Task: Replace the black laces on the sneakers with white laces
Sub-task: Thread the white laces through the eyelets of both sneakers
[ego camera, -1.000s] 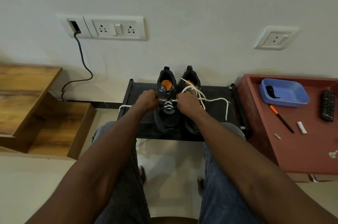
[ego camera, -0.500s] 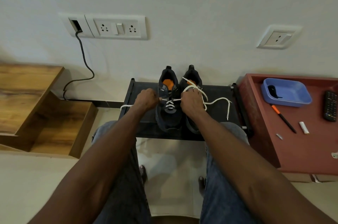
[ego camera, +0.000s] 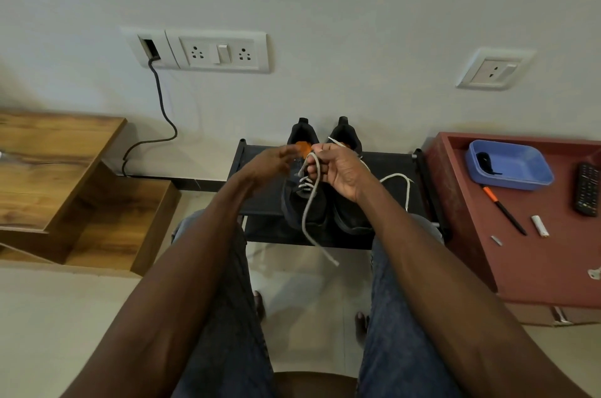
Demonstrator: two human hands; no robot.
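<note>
Two dark sneakers stand side by side on a low black rack [ego camera: 390, 163], the left sneaker [ego camera: 297, 205] and the right sneaker [ego camera: 349, 218]. A white lace [ego camera: 307, 212] crosses the left sneaker's lower eyelets. It rises to my right hand [ego camera: 341, 173], which is lifted above the shoes and pinches both strands. One loose end hangs down past the rack's front edge. My left hand [ego camera: 271, 162] is blurred, with its fingers stretched towards the right hand, and holds nothing that I can see. A second white lace [ego camera: 401, 178] trails from the right sneaker across the rack.
A red table [ego camera: 536, 267] at the right carries a blue tray [ego camera: 520, 184] with a black lace [ego camera: 486, 162], a pen [ego camera: 504, 210], a remote [ego camera: 587, 189] and small bits. Wooden steps [ego camera: 81, 202] stand at the left. A cable [ego camera: 162, 118] hangs from the wall socket.
Both hands have risen from the left sneaker. The left hand let go of the lace end it pulled leftward. The right hand now holds the lace up, with its end dangling.
</note>
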